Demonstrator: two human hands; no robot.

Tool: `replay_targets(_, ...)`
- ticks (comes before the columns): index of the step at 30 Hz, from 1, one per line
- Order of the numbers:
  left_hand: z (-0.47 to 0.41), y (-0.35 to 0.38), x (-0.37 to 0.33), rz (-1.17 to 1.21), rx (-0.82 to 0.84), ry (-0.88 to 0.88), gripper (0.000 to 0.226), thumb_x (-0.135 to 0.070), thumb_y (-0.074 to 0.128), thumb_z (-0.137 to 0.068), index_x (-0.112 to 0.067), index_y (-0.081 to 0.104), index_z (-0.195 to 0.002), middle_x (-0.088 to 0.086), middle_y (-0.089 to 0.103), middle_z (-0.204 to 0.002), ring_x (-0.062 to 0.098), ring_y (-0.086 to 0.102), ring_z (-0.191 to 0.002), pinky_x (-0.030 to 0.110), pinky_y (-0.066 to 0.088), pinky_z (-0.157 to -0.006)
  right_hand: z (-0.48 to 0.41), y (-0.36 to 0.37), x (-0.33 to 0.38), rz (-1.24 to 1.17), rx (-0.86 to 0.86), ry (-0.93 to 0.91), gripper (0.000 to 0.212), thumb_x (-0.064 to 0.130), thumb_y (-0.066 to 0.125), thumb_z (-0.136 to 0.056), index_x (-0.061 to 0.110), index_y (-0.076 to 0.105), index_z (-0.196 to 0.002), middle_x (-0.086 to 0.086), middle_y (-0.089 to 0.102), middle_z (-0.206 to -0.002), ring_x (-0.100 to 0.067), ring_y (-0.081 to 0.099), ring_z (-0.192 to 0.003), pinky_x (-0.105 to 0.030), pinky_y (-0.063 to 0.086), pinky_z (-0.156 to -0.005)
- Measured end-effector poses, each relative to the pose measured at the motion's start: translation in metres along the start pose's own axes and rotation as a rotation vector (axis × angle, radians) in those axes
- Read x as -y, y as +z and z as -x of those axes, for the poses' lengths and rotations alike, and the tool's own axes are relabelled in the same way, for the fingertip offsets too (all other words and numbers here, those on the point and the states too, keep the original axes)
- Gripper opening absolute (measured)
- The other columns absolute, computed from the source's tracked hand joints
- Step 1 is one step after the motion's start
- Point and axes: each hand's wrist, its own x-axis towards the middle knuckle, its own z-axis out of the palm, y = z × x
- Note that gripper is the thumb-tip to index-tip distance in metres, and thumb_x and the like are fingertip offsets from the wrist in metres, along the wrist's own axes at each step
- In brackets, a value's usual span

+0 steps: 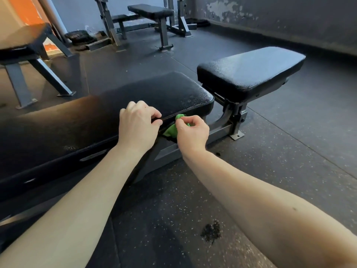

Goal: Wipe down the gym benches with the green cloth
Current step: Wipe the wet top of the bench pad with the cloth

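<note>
**Head view.** My right hand (pixel 192 132) pinches the green cloth (pixel 171 131) between thumb and curled fingers, at the near side edge of the long padded surface (pixel 154 93). My left hand (pixel 138 124) curls over that same edge just beside it, fingertips gripping the rim. To do this step well, I judge the left hand should steady the pad while the right draws the cloth firmly along the seam and lower lip, toward the seat pad (pixel 251 70). The cloth is bright green and bunched, partly tucked under the rim, with 1 fold showing above my thumb.
</note>
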Motion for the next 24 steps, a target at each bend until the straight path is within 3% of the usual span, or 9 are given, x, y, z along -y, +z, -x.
replay_targets(3, 0.003, -0.004, 0.006, 0.029, -0.013, -0.003, 0.012, -0.026, 0.074, -0.089, -0.022, 0.078, -0.099, 0.002, 0.065, -0.097, 0.029, 0.054, -0.1, 0.039, 0.036, -0.082, -0.031, -0.024, 0.014, -0.039, -0.162, 0.013, 0.009, 0.014, 0.069, -0.084, 0.021, 0.069, -0.079, -0.002, 0.069, -0.084, -0.009, 0.061, -0.066, -0.024, 0.049, -0.06)
replay_targets(6, 0.008, -0.006, 0.012, 0.05, -0.025, -0.01, 0.013, -0.026, 0.073, -0.09, -0.022, 0.079, -0.101, 0.003, 0.065, -0.098, 0.029, 0.054, -0.1, 0.038, 0.035, -0.082, -0.051, -0.032, 0.01, -0.074, -0.306, 0.071, 0.005, 0.02, 0.069, -0.085, 0.023, 0.069, -0.082, 0.001, 0.071, -0.09, -0.011, 0.068, -0.075, -0.021, 0.056, -0.064)
replay_targets(9, 0.009, -0.006, 0.012, 0.069, -0.021, -0.006, 0.013, -0.023, 0.073, -0.09, -0.02, 0.079, -0.101, 0.003, 0.065, -0.098, 0.029, 0.054, -0.1, 0.038, 0.035, -0.081, -0.021, -0.008, -0.002, -0.047, -0.204, 0.088, 0.008, 0.026, 0.068, -0.083, 0.025, 0.066, -0.075, -0.002, 0.072, -0.092, -0.016, 0.071, -0.083, -0.038, 0.061, -0.081)
replay_targets(11, 0.008, -0.004, 0.012, 0.066, -0.016, -0.009, 0.012, -0.023, 0.074, -0.089, -0.02, 0.079, -0.1, 0.003, 0.065, -0.098, 0.03, 0.055, -0.099, 0.039, 0.037, -0.081, 0.009, 0.008, -0.011, -0.024, -0.059, 0.056, 0.015, 0.018, 0.068, -0.087, 0.023, 0.064, -0.073, 0.004, 0.071, -0.08, -0.01, 0.069, -0.076, -0.034, 0.061, -0.077)
replay_targets(14, 0.006, -0.004, 0.013, 0.054, -0.02, -0.007, 0.012, -0.025, 0.075, -0.088, -0.021, 0.079, -0.099, 0.002, 0.065, -0.097, 0.03, 0.054, -0.099, 0.037, 0.034, -0.081, 0.023, 0.013, -0.02, 0.044, 0.071, 0.02, 0.011, 0.029, 0.07, -0.081, 0.025, 0.067, -0.071, -0.004, 0.07, -0.086, -0.022, 0.069, -0.082, -0.041, 0.06, -0.078)
replay_targets(17, 0.006, -0.007, 0.017, 0.059, -0.016, 0.003, 0.014, -0.028, 0.074, -0.089, -0.024, 0.079, -0.101, 0.002, 0.065, -0.097, 0.028, 0.053, -0.099, 0.035, 0.032, -0.081, -0.009, -0.007, -0.017, 0.084, -0.044, 0.003, 0.006, 0.033, 0.07, -0.075, 0.03, 0.07, -0.069, -0.002, 0.072, -0.084, -0.022, 0.07, -0.081, -0.042, 0.061, -0.078)
replay_targets(20, 0.008, -0.009, 0.018, 0.056, -0.019, 0.019, 0.015, -0.029, 0.073, -0.09, -0.022, 0.079, -0.102, 0.003, 0.066, -0.098, 0.028, 0.054, -0.1, 0.037, 0.034, -0.082, -0.038, -0.021, -0.012, 0.003, -0.203, 0.043, 0.004, 0.031, 0.069, -0.076, 0.028, 0.071, -0.074, -0.004, 0.074, -0.095, -0.02, 0.073, -0.084, -0.042, 0.063, -0.078)
replay_targets(24, 0.009, -0.011, 0.022, 0.037, -0.009, 0.016, 0.015, -0.028, 0.071, -0.09, -0.022, 0.078, -0.102, 0.002, 0.065, -0.1, 0.028, 0.053, -0.101, 0.039, 0.038, -0.084, 0.004, 0.009, -0.006, -0.073, -0.066, 0.068, 0.006, 0.033, 0.068, -0.083, 0.027, 0.071, -0.084, -0.002, 0.07, -0.105, -0.022, 0.073, -0.089, -0.04, 0.063, -0.08)
